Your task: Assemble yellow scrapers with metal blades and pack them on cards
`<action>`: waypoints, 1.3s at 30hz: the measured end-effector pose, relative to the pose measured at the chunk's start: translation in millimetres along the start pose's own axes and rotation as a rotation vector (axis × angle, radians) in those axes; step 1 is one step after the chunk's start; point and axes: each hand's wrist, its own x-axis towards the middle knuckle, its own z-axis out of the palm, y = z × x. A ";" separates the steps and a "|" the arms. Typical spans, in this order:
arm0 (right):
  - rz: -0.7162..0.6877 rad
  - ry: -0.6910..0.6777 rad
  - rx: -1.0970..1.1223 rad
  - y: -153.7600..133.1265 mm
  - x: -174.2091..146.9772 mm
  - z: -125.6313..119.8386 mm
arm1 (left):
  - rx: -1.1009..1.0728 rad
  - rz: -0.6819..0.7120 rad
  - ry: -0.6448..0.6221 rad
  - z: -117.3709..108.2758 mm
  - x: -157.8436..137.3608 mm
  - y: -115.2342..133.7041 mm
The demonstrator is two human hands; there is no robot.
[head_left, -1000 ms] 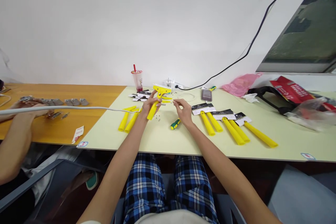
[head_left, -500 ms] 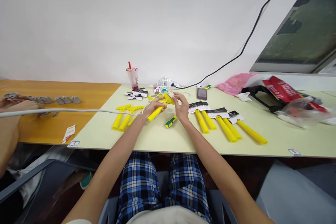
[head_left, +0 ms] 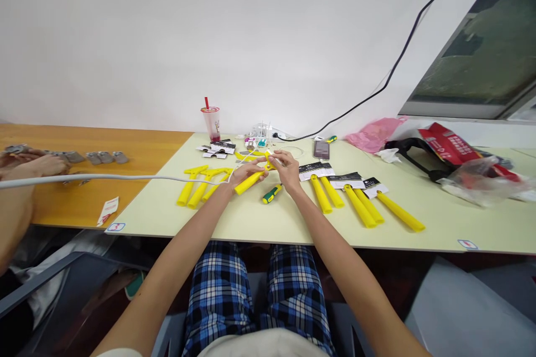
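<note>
Yellow T-headed handle [head_left: 248, 183]: held above the table [head_left: 268, 228] between the two hands, grip end slanting down toward the person, head turned toward the right side – an angle that seems to bring the head within easy reach of both hands.
Left hand [head_left: 248, 170]: fingers clamped around the handle just below its head, probably to steady it.
Right hand [head_left: 288, 169]: thumb and fingers drawn close together, touching the head; whether they pinch it or a small part, I cannot tell.
Green-and-yellow screwdriver [head_left: 272, 194]: lying loose below the right hand, near enough for a quick grab.
Yellow handles on the left [head_left: 196, 192]: grouped near the left forearm, without cards.
Carded yellow handles [head_left: 364, 207]: fanned out on the right, printed cards [head_left: 347, 181] at their far ends – apparently kept apart from the uncarded ones.
</note>
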 end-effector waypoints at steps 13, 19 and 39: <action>0.080 -0.019 0.000 -1.9 2.8 -4.5 | 0.018 -0.002 -0.019 -10.5 7.9 -6.1; 0.182 -0.013 0.018 -5.3 1.4 -4.9 | 0.055 -0.007 -0.046 -17.9 10.9 -8.8; 0.562 -0.156 0.218 -29.1 2.9 -13.9 | 0.123 -0.050 -0.062 -18.0 2.8 -4.7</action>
